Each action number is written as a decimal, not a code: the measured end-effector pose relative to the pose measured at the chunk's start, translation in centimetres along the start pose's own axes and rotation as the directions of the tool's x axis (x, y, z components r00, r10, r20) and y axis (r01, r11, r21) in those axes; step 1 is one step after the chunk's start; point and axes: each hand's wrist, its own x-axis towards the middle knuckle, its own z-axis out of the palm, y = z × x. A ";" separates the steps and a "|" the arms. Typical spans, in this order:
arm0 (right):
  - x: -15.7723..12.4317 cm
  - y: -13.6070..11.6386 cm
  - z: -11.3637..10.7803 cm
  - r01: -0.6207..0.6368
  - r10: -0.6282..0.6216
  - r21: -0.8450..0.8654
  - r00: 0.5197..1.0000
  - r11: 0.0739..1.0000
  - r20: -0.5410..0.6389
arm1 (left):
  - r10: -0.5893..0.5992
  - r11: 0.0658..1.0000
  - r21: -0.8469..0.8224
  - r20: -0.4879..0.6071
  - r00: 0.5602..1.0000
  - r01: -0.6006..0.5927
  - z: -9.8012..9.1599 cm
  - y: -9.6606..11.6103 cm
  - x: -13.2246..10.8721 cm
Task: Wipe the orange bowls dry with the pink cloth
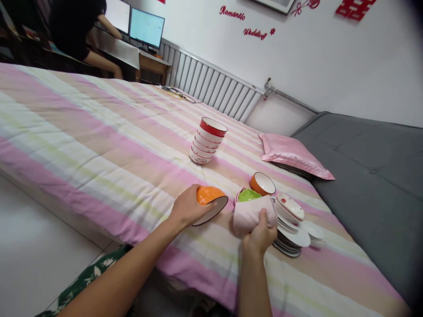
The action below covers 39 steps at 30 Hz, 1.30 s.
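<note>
My left hand point(190, 209) grips an orange bowl point(208, 194) by its side, the thumb over the rim. That bowl is tilted, its pale inside facing my right side. In my right hand point(261, 235) is a pale pinkish cloth point(249, 215), pinched between thumb and fingers. Behind the cloth a green scalloped bowl point(248, 195) shows in part; its lower part is hidden. Another orange bowl point(263, 183) rests just beyond. Right of the cloth is a stack of white plates point(292, 235) with small oblong dishes point(291, 206) on top.
A tall stack of red-and-white bowls point(208, 141) stands on the striped bedspread point(99, 127). Farther off are cables point(178, 93), a pink pillow point(294, 154) and a grey headboard point(370, 176). A person point(77, 28) sits at a desk with monitors point(147, 27) at the far left.
</note>
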 end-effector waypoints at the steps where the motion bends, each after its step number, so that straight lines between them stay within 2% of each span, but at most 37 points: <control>1: -0.4 -0.3 0.1 0.046 -0.046 -0.025 0.999 0.999 -0.005 | 0.012 1.000 0.009 -0.003 1.000 -0.012 0.1 0.1 -0.1; 3: -1.4 -0.8 0.2 0.167 -0.163 -0.099 0.985 0.981 0.049 | 0.048 0.999 0.017 -0.012 0.999 -0.048 0.2 0.1 -0.3; 4: -2.0 -1.2 0.3 0.309 -0.285 -0.162 0.946 0.937 0.157 | 0.074 0.997 0.018 -0.016 0.997 -0.074 0.3 0.1 -0.4; 5: -2.5 -1.5 0.3 0.468 -0.414 -0.168 0.867 0.868 0.277 | 0.104 0.994 0.021 -0.017 0.994 -0.104 0.4 0.1 -0.4; 6: -3.0 -1.9 0.3 0.614 -0.522 -0.121 0.745 0.780 0.416 | 0.137 0.990 0.026 -0.016 0.990 -0.136 0.5 0.0 -0.4; 7: -3.5 -2.2 0.3 0.714 -0.586 -0.038 0.603 0.699 0.542 | 0.164 0.986 0.031 -0.013 0.986 -0.164 0.6 -0.1 -0.4; 8: -3.8 -2.5 0.3 0.758 -0.599 0.048 0.473 0.650 0.646 | 0.182 0.983 0.032 -0.010 0.983 -0.181 0.6 -0.3 -0.4; 9: -4.1 -2.8 0.2 0.765 -0.589 0.113 0.384 0.634 0.711 | 0.192 0.981 0.032 -0.008 0.981 -0.191 0.6 -0.4 -0.4; 10: -4.2 -3.0 0.2 0.745 -0.570 0.159 0.336 0.648 0.749 | 0.198 0.980 0.029 -0.006 0.980 -0.198 0.6 -0.5 -0.4; 11: -4.2 -3.1 0.1 0.702 -0.550 0.186 0.336 0.687 0.765 | 0.204 0.979 0.025 -0.002 0.979 -0.204 0.6 -0.5 -0.3; 12: -4.2 -3.2 0.1 0.642 -0.535 0.201 0.380 0.740 0.755 | 0.212 0.977 0.022 0.000 0.977 -0.212 0.6 -0.5 -0.3; 15: -4.0 -3.0 0.0 0.447 -0.467 0.221 0.575 0.867 0.672 | 0.251 0.967 0.037 0.017 0.968 -0.251 0.5 -0.4 -0.5; 16: -4.0 -2.9 0.0 0.426 -0.450 0.211 0.603 0.880 0.658 | 0.266 0.963 0.046 0.024 0.964 -0.267 0.5 -0.3 -0.5; 17: -4.1 -2.8 0.1 0.443 -0.449 0.195 0.593 0.875 0.668 | 0.289 0.955 0.057 0.032 0.957 -0.290 0.6 -0.3 -0.6; 18: -4.2 -2.8 0.1 0.495 -0.467 0.182 0.546 0.850 0.695 | 0.319 0.945 0.067 0.040 0.947 -0.321 0.6 -0.4 -0.6; 21: -4.6 -2.8 0.4 0.701 -0.551 0.184 0.342 0.689 0.761 | 0.420 0.901 0.088 0.058 0.905 -0.424 1.0 -0.7 -0.7; 22: -4.7 -2.8 0.5 0.751 -0.572 0.184 0.295 0.634 0.765 | 0.445 0.889 0.092 0.063 0.893 -0.449 1.1 -0.9 -0.7; 24: -4.9 -2.6 0.5 0.806 -0.587 0.162 0.260 0.569 0.767 | 0.467 0.876 0.103 0.071 0.881 -0.472 1.3 -1.1 -0.7; 26: -4.8 -2.4 0.6 0.823 -0.580 0.133 0.265 0.553 0.770 | 0.470 0.872 0.116 0.073 0.880 -0.475 1.4 -1.2 -0.6; 30: -4.6 -2.1 0.6 0.803 -0.562 0.092 0.325 0.589 0.761 | 0.451 0.880 0.135 0.072 0.890 -0.456 1.4 -0.9 -0.7; 33: -4.4 -1.9 0.6 0.743 -0.520 0.061 0.404 0.666 0.753 | 0.435 0.886 0.140 0.077 0.897 -0.442 1.3 -0.6 -0.9; 36: -4.1 -1.7 0.7 0.616 -0.431 0.033 0.509 0.787 0.745 | 0.429 0.888 0.143 0.080 0.900 -0.436 1.2 -0.3 -1.0; 39: -3.5 -1.1 0.8 0.420 -0.297 0.018 0.611 0.908 0.733 | 0.422 0.892 0.134 0.090 0.902 -0.431 1.1 -0.2 -1.0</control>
